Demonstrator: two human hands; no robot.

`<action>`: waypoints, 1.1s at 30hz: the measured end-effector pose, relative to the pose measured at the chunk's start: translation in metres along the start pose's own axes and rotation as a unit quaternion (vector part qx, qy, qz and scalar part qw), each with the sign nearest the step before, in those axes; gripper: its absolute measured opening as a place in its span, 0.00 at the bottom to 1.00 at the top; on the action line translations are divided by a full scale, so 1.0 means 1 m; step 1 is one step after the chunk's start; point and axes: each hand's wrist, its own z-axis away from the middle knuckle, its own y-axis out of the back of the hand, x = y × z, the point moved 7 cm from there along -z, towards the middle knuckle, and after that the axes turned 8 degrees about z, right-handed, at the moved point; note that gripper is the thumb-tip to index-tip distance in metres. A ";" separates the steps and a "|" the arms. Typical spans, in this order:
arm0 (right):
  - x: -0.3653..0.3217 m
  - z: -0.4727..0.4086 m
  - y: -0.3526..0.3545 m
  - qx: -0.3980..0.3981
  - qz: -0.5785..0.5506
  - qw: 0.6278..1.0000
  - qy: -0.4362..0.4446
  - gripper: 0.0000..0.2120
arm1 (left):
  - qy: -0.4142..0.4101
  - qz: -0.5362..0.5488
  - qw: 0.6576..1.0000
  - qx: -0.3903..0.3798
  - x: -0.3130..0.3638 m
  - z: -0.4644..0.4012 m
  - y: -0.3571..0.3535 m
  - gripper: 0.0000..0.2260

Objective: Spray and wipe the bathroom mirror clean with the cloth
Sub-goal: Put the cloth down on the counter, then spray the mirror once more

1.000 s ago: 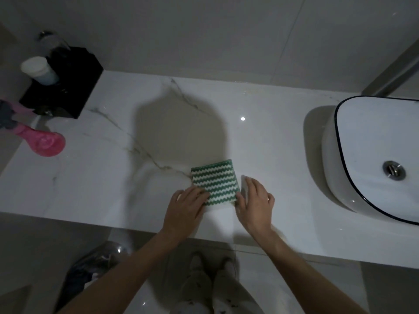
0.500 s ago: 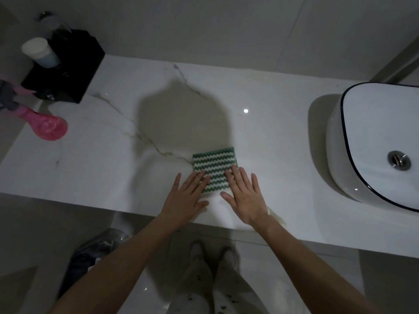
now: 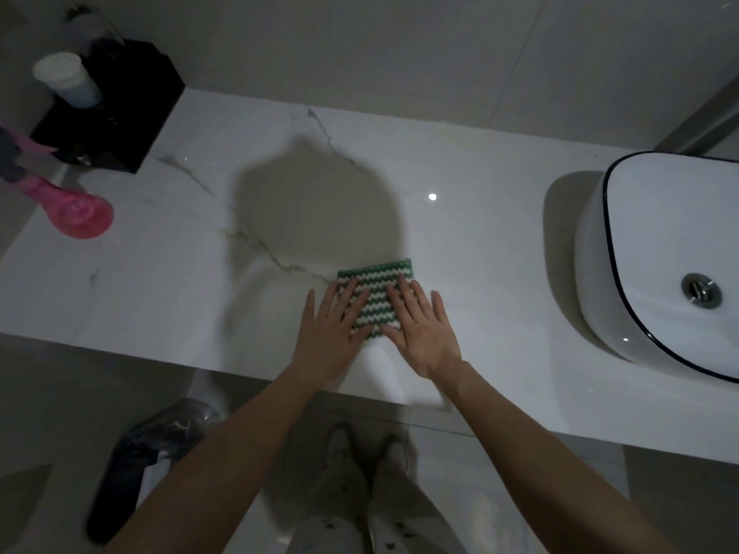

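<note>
A folded cloth (image 3: pixel 376 291) with green and white zigzag stripes lies flat on the white marble counter (image 3: pixel 200 281) near its front edge. My left hand (image 3: pixel 330 333) rests flat on the cloth's left part, fingers spread. My right hand (image 3: pixel 424 329) lies flat on its right part, fingers apart. Neither hand grips the cloth. A pink spray bottle (image 3: pixel 68 205) lies at the far left of the counter. The mirror is out of view.
A white basin with a dark rim (image 3: pixel 612 281) stands on the counter at the right. A black holder (image 3: pixel 120 109) with a white cup (image 3: pixel 68 84) sits at the back left. A dark bin with a plastic bag (image 3: pixel 152 445) stands on the floor below left.
Both hands went from pinching the cloth's near corners to lying flat on top of it, and have slid a little farther over it.
</note>
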 end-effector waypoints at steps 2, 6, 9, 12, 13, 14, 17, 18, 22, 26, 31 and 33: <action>0.001 0.000 -0.004 0.000 -0.006 1.000 0.004 0.33 | 0.005 0.013 1.000 0.008 -0.003 0.001 -0.004 0.26; 0.000 0.000 -0.004 -0.009 -0.010 1.000 0.009 0.35 | 0.001 0.020 1.000 -0.009 -0.003 -0.002 -0.004 0.26; -0.001 -0.002 0.003 -0.024 -0.009 1.000 0.013 0.40 | -0.003 0.006 1.000 -0.012 -0.002 -0.002 0.007 0.28; -0.004 -0.008 0.026 0.002 -0.026 0.999 0.021 0.41 | 0.029 0.005 1.000 0.002 -0.009 0.000 0.024 0.32; -0.008 -0.012 0.035 0.010 -0.024 0.999 0.027 0.42 | 0.041 0.005 0.999 0.006 -0.013 0.001 0.032 0.33; -0.012 -0.017 0.043 0.014 -0.018 0.999 0.033 0.43 | 0.054 0.010 0.998 0.005 -0.017 0.003 0.041 0.34; -0.030 -0.032 0.067 0.029 -0.005 0.998 0.048 0.37 | 0.087 0.031 0.996 0.017 -0.029 0.008 0.068 0.38; -0.037 -0.037 0.075 0.037 -0.014 0.998 0.055 0.33 | 0.097 0.039 0.994 0.029 -0.032 0.011 0.079 0.38; -0.070 -0.056 0.097 0.023 -0.021 0.995 0.091 0.30 | 0.123 0.063 0.986 0.098 -0.050 0.031 0.128 0.35; -0.113 -0.075 0.125 0.039 -0.033 0.988 0.144 0.31 | 0.187 0.105 0.963 0.164 -0.079 0.059 0.166 0.28; -0.171 -0.101 0.149 0.049 -0.054 0.980 0.184 0.32 | 0.257 0.143 0.926 0.237 -0.126 0.097 0.199 0.27; -0.191 -0.111 0.153 0.052 -0.065 0.977 0.197 0.32 | 0.275 0.174 0.905 0.273 -0.150 0.108 0.213 0.28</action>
